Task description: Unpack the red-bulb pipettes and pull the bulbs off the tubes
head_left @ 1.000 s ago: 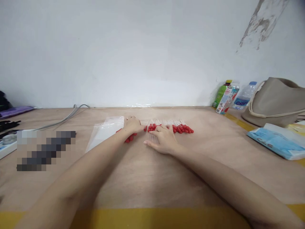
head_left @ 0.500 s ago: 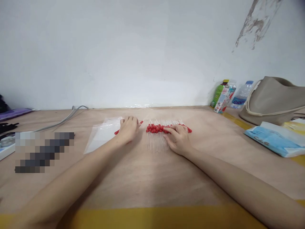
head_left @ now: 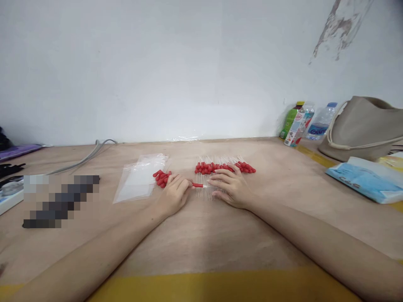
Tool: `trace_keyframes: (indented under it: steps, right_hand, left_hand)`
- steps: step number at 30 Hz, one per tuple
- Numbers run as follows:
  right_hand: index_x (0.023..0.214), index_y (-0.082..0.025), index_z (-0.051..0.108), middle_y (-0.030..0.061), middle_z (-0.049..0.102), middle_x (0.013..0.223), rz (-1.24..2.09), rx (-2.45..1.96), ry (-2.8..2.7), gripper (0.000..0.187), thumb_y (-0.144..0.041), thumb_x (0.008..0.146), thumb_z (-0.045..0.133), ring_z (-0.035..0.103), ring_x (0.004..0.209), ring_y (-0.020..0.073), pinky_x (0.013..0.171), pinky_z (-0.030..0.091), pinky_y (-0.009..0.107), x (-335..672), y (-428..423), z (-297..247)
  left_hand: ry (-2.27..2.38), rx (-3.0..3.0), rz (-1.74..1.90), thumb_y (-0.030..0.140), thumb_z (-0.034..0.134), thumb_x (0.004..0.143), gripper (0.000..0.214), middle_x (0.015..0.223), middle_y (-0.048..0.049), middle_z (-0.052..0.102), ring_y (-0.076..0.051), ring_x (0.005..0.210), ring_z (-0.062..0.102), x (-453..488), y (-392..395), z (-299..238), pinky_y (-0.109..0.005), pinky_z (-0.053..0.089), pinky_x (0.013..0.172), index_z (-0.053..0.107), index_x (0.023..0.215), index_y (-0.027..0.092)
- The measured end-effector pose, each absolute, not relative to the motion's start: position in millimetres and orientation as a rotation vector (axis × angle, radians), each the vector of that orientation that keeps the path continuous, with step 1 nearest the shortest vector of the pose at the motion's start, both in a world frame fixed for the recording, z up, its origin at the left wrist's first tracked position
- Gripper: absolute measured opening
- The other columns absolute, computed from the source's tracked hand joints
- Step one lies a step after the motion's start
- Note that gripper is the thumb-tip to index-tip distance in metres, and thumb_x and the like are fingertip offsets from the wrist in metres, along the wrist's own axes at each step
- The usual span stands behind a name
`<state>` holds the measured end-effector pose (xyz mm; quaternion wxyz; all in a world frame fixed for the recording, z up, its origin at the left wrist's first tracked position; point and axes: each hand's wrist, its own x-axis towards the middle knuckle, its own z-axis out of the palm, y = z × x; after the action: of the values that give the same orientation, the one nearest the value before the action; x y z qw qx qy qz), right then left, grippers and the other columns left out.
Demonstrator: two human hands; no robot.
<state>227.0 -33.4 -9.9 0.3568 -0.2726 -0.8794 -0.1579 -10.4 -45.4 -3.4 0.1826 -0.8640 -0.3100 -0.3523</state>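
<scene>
On a brown table [head_left: 189, 243] by a white wall [head_left: 157, 71], with drink bottles [head_left: 295, 130] and flat see-through bags [head_left: 135, 184], the left hand [head_left: 176, 193] pinches a red bulb [head_left: 197, 185] and the right hand [head_left: 233, 186] its clear tube [head_left: 205, 186], near red-topped tubes [head_left: 208, 168].

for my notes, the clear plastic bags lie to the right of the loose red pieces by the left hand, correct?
Wrong side: the head view shows the clear plastic bags to the left of the loose red pieces by the left hand.

Head view forward, down at hands [head_left: 178, 191]
</scene>
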Motion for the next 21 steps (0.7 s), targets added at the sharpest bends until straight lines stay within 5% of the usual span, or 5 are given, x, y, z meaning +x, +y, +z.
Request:
trace_keyframes:
  steps: [4,7,21]
  right_hand:
    - [0.086,-0.022,0.065,0.0001,0.068,0.090,-0.352,-0.706,-2.230,0.018,-0.030,0.086,0.048,0.055,0.098,0.0168,0.100,0.021,0.043,224.6,-33.2,-11.0]
    - [0.086,-0.022,0.065,-0.0009,0.069,0.088,-0.334,-0.665,-2.220,0.016,-0.028,0.085,0.050,0.056,0.096,0.0162,0.100,0.022,0.042,222.6,-33.8,-11.4]
    - [0.089,-0.019,0.063,0.0032,0.067,0.093,-0.148,-0.563,-2.200,0.016,-0.026,0.085,0.050,0.058,0.091,0.0137,0.092,0.037,0.035,211.8,-28.6,-19.3]
  left_hand:
    - [-0.905,-2.512,-1.004,0.023,0.046,0.086,0.006,0.085,-0.0030,0.063,-0.017,0.077,0.054,-7.4,-48.2,-0.6,-0.033,0.036,0.077,0.051,0.087,0.018]
    - [-0.994,-2.592,-0.932,0.033,0.051,0.084,0.024,0.102,-0.0060,0.062,-0.020,0.096,0.052,-1.2,-51.4,4.5,-0.036,0.035,0.085,0.052,0.104,0.019]
    - [-0.945,-2.631,-0.863,0.031,0.049,0.086,0.017,0.092,-0.0017,0.066,-0.017,0.091,0.054,9.1,-46.9,2.0,-0.033,0.037,0.081,0.060,0.091,0.018]
